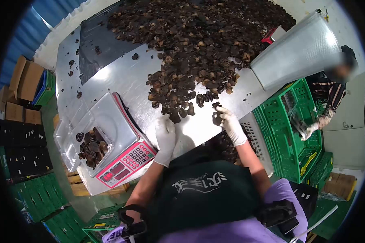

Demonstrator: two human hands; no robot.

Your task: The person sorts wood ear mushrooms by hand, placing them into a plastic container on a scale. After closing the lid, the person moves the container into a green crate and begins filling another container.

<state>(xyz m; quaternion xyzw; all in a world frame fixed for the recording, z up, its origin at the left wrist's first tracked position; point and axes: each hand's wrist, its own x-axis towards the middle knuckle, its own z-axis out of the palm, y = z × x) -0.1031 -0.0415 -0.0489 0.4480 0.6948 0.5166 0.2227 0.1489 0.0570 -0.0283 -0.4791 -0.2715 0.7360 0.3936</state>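
My right hand [232,126], in a white glove, is closed on a small clump of dark wood ear mushrooms [217,116] over the steel table. To its left is my left hand [165,137], also gloved, with its fingers curled together at the near edge of the mushroom pile [190,69]. Whether anything is inside those fingers is hidden. A clear plastic box [71,139] with its lid folded open sits on the scale [129,158], partly filled with mushrooms. The scale has a red-framed keypad and a lit red display.
A tall stack of clear plastic boxes [298,50] leans at the right, near a second red scale [271,35]. Green crates [286,129] stand beside the table, where a co-worker's gloved hand [310,131] holds a clear box. Cardboard boxes [26,83] are stacked at left.
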